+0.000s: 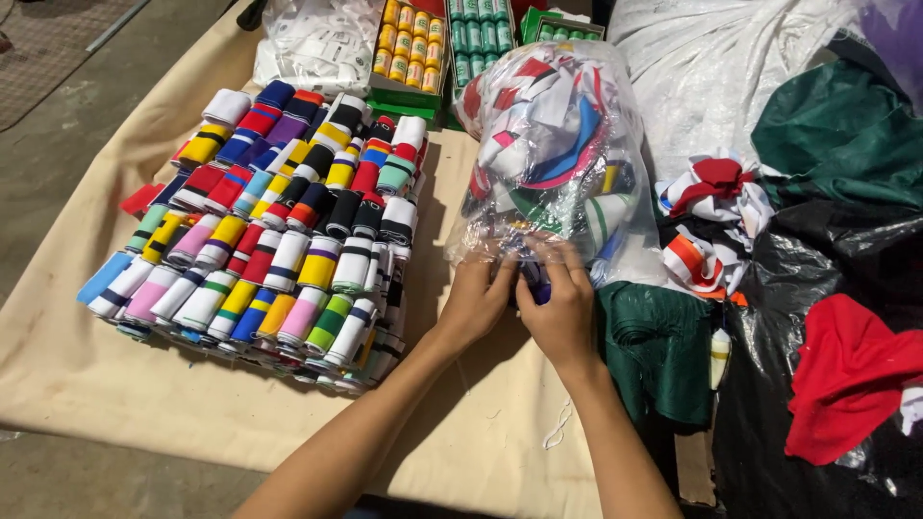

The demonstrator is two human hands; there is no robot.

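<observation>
Both hands, left hand [478,300] and right hand [561,306], are pinching the mouth of the clear plastic bag [553,154], their grip holding it closed at six o'clock; fabric rolls [279,221] are stacked at nine o'clock on the tabletop [115,384].

Stacked striped ribbing rolls [279,226], boxed thread spools [409,43], red cloth [846,375], dark green fabric [659,351], perhaps knitted

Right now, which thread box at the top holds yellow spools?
The left thread box, beside the white bag; the boxes to its right hold green spools.
</observation>
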